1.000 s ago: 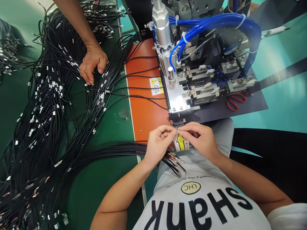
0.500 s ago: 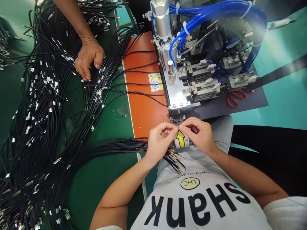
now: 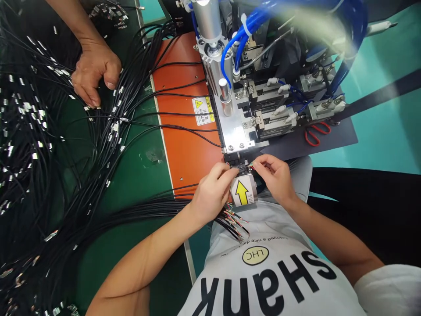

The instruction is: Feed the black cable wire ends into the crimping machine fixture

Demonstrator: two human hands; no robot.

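My left hand (image 3: 212,193) is closed in a pinch on a black cable at the front end of the machine (image 3: 235,127). Just to its right, my right hand (image 3: 274,175) pinches the thin coloured wires (image 3: 251,166) at that cable's end. Both sets of fingertips are over the small black fixture, above a label with a yellow arrow (image 3: 242,191). Beneath my left wrist runs a bundle of black cables (image 3: 141,210), its stripped coloured wire ends (image 3: 235,219) lying near my shirt. Several cables run across the orange plate (image 3: 184,153) into the machine.
A co-worker's hand (image 3: 95,72) rests among black cables with silvery ends (image 3: 115,123) on the green table (image 3: 141,164). Thick blue hoses (image 3: 263,19) arch over the machine. Red-handled scissors (image 3: 317,134) lie on the dark mat at right.
My hands have moved apart and forward to the black fixture, the left one holding the cable and the right its wire ends. The whole view has shifted slightly.
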